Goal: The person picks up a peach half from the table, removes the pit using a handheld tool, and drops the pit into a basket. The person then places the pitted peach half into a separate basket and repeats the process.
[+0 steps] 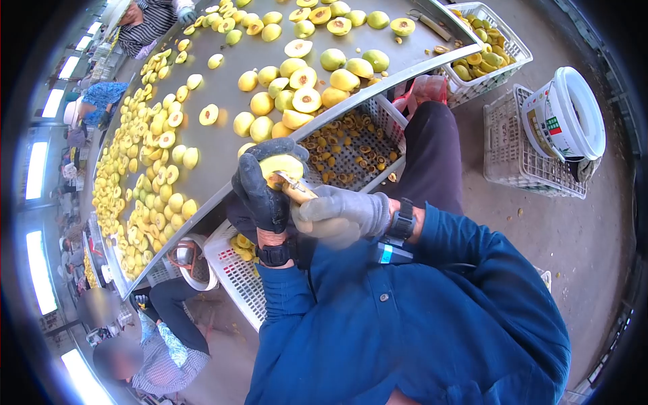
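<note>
In my left hand (262, 192), in a dark glove, sits a yellow peach half (283, 164), its cut face turned toward my right hand. My right hand (347, 212), in a grey glove, is wrapped round the tan handle of a pitting knife (299, 192). The metal tip of that knife is at the centre of the peach half, where the pit lies. Both hands are just off the near edge of a metal table (216, 145). Close by on the table lies a cluster of cut peaches (307, 100).
Below the table edge a crate (388, 118) holds many pits. A white crate (503, 40) of peach pieces stands at the upper right, near a white bucket (550, 121) on another crate (499, 152). Many peach halves (152, 202) spread leftward. Other people (172, 358) sit around the table.
</note>
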A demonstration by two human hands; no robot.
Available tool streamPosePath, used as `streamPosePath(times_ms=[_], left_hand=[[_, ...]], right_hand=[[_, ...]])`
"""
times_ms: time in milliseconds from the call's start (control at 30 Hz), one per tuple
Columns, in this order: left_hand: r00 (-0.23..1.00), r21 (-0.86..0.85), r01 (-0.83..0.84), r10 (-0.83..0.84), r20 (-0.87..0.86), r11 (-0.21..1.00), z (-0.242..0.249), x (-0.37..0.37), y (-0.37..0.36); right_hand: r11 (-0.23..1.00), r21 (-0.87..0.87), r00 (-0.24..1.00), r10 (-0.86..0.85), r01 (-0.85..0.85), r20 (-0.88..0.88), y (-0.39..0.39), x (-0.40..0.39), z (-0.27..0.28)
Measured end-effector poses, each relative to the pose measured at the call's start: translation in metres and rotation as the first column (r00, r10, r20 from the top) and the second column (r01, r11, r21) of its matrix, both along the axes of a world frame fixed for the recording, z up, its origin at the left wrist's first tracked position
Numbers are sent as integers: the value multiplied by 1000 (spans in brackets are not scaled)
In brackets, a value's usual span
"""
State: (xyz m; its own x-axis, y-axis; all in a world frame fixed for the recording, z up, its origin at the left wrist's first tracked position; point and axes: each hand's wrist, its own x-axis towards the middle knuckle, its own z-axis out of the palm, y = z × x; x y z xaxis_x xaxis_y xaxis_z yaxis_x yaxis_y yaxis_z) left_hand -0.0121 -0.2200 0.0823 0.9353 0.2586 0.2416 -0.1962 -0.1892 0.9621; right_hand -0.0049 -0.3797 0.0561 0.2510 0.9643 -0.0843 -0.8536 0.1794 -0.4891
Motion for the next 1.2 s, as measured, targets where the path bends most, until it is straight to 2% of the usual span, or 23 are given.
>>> streamPosePath(times_ms=[33, 133, 167, 200, 233, 267, 300, 367, 400, 433, 467, 500, 533, 600, 667, 733, 800, 833, 900, 1000, 1133, 1167, 1200], left_hand=[[997, -174, 57, -65, -38, 983, -3, -1, -2], [995, -122, 98, -100, -8, 988, -26, -1, -5], [999, -118, 47, -46, 12, 992, -34, 5, -10], [999, -114, -5, 9, 31, 994, -37, 11, -18], [1000, -352, 5, -15, -23, 936, -37, 19, -29], [996, -566, 2, -50, -69, 825, -33, 28, -34], [999, -546, -51, 34, -41, 836, -50, 37, -28], [966, -402, -245, 257, -23, 882, -65, 40, -12], [934, -364, -345, 355, -43, 865, -61, 36, -4], [910, -234, -412, 412, -50, 881, -59, 27, 10], [884, -96, -468, 464, -59, 878, -55, 13, 21], [874, -67, -482, 474, -111, 873, -31, -4, 19], [833, 0, -551, 551, -50, 834, -60, -13, 50], [760, 470, -634, 608, 230, 614, -71, -36, 85], [722, 280, -684, 678, 137, 673, -67, -62, 110], [739, 777, -522, 642, 207, 351, -90, -91, 171], [717, 864, -473, 645, 265, 171, -80, -87, 189], [721, 842, -495, 642, 260, 215, -75, -77, 187], [776, 818, -383, 630, 33, 429, -60, -35, 166], [857, 885, 3, 456, -242, 465, -75, 35, 152], [688, 766, 444, 372, -624, 464, -89, 95, 155], [762, 818, 410, 342, -550, 403, -102, 98, 164], [792, 799, 364, 293, -536, 479, -97, 97, 169]], right_hand=[[999, -25, 998, -26, 28, 51, -2, -1, -6], [990, -123, 887, -6, 71, 462, -12, 14, -25], [989, -145, 915, 68, -11, 397, -14, 25, -43], [997, -25, 847, -49, 74, 530, -16, 30, -49], [983, 99, 753, -183, 156, 632, -17, 35, -56], [979, 100, 777, -201, 177, 597, -18, 39, -62], [975, 101, 798, -220, 198, 561, -20, 43, -69], [935, -227, 757, -62, 272, 651, -33, 50, -90], [820, -334, 519, 53, 465, 853, -30, 55, -114], [691, -315, -86, 479, 651, 873, -45, 59, -117], [543, -453, -46, 674, 707, 737, -52, 60, -144], [530, -455, 43, 617, 716, 786, -62, 60, -144], [505, -463, 145, 547, 728, 825, -67, 58, -143], [460, -526, 152, 633, 715, 759, -69, 59, -146], [479, -489, 127, 607, 729, 784, -70, 59, -152], [484, -458, 114, 584, 746, 803, -72, 57, -157], [484, -437, 109, 567, 759, 817, -69, 57, -163], [479, -395, 101, 529, 784, 843, -68, 55, -164], [467, -387, 105, 522, 795, 846, -60, 54, -155], [485, -342, 60, 506, 805, 861, -56, 51, -148], [457, -378, 104, 518, 805, 849, -60, 41, -144], [446, -403, 134, 521, 799, 843, -62, 38, -146], [434, -431, 168, 524, 791, 835, -64, 35, -143]])
